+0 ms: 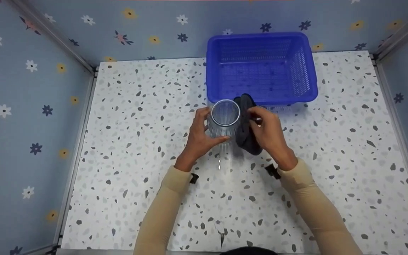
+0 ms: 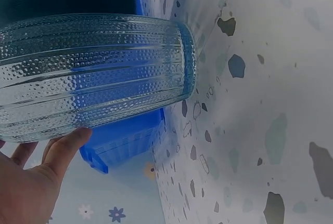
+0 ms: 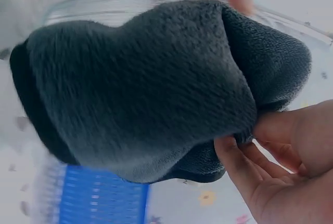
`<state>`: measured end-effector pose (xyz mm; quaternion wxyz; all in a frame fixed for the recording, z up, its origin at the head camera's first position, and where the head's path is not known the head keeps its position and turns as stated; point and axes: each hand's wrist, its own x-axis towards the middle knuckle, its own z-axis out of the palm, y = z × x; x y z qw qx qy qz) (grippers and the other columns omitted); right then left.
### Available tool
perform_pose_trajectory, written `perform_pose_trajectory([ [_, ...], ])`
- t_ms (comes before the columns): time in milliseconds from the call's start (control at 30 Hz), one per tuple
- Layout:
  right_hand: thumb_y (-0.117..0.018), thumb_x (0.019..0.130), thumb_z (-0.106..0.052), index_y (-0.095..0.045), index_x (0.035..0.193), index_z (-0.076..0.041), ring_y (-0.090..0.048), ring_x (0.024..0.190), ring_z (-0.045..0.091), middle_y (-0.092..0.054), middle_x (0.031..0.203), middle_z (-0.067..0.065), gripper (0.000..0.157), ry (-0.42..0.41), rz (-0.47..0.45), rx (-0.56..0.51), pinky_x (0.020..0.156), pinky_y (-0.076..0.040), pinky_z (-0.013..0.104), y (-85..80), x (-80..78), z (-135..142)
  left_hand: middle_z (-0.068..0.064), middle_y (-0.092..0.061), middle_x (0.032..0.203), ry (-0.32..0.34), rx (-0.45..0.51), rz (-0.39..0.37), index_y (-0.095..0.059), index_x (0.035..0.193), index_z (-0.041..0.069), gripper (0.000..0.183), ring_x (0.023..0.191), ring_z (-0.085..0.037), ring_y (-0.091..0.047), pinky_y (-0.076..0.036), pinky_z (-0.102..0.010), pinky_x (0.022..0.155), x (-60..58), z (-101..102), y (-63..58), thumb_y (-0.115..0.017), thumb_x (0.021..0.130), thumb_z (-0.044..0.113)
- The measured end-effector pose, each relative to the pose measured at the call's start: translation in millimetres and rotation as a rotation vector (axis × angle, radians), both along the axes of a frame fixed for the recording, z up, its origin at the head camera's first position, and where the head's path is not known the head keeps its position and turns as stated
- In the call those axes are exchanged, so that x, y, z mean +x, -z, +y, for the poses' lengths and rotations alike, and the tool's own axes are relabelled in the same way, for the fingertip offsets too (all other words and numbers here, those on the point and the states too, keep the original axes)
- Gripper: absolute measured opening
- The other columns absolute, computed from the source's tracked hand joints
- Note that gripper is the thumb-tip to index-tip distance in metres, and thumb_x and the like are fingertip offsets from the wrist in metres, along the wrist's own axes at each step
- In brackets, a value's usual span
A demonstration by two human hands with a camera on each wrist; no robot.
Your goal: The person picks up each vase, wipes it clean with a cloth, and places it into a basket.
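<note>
Glass vessel (image 1: 224, 122): clear, ribbed, held in front of you, rim facing up toward the head camera; near upright, perhaps a slight tilt. Whether the base rests on the worktop (image 1: 147, 148) or hangs just above it, you can't tell from here.
Left hand (image 1: 201, 136): your fingers are clamped on the glass wall, thumb along the near side, the others round the far side.
Right hand (image 1: 268, 129): your fingers are clamped on a fold of dark grey cloth (image 1: 245, 131), thumb pinching against the fingertips.
Cloth: bunched, plush, at the right side of the glass; right wrist view has it covering much of the wall. Contact looks likely, but the exact line of touch is hidden.
Basket (image 1: 278, 101): blue, mesh-sided, on the worktop beyond your hands, near the far end of the cloth.
Step in hand: most likely wiping the outside of the glass, left hand steadying, right hand working the cloth.
Next move: calls for cloth pressed flat on the ribs and drawn along the wall, then a turn of the glass in your left fingers to offer a fresh side.
Watch: smooth glass could slip under a one-sided push, so match cloth pressure with left-hand grip; a loose fold may bunch between your fingers and leave ribs unwiped.
</note>
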<state>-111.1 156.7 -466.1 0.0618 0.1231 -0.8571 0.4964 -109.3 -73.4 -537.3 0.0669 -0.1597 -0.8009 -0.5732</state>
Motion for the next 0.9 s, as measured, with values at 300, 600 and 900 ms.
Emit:
perform_pose_trajectory([
  [300,-0.066,0.095,0.015,-0.071,0.115,0.007,-0.073,0.105,0.038,-0.073,0.113,0.023,0.021,-0.018,-0.003,0.009,0.085,-0.063,0.05,-2.0,-0.8,2.7,-0.015,-0.044,0.15,-0.011,-0.065,0.019,-0.04,0.152,0.006,0.099,0.139,-0.029,-0.051,-0.055,-0.044,0.105,4.0,0.2,-2.5,-0.099,0.076,0.027],
  [600,-0.067,0.094,0.017,-0.071,0.113,0.008,-0.073,0.106,0.036,-0.074,0.111,0.023,0.021,-0.029,-0.014,-0.026,0.081,-0.062,0.047,3.7,1.9,7.1,-0.016,-0.028,0.171,0.162,-0.057,-0.077,-0.029,0.157,0.005,0.1,0.158,-0.029,-0.029,-0.035,-0.049,0.124,-0.3,-13.7,-12.4,-0.094,0.082,0.021],
  [900,-0.067,0.094,0.016,-0.072,0.111,0.008,-0.074,0.102,0.034,-0.075,0.108,0.021,0.019,-0.037,0.028,-0.022,0.078,-0.062,0.039,5.7,6.5,8.9,-0.014,-0.041,0.161,0.084,-0.029,-0.11,-0.03,0.155,0.01,0.098,0.149,-0.031,-0.045,-0.039,-0.04,0.122,4.8,-7.3,-13.0,-0.094,0.081,0.023],
])
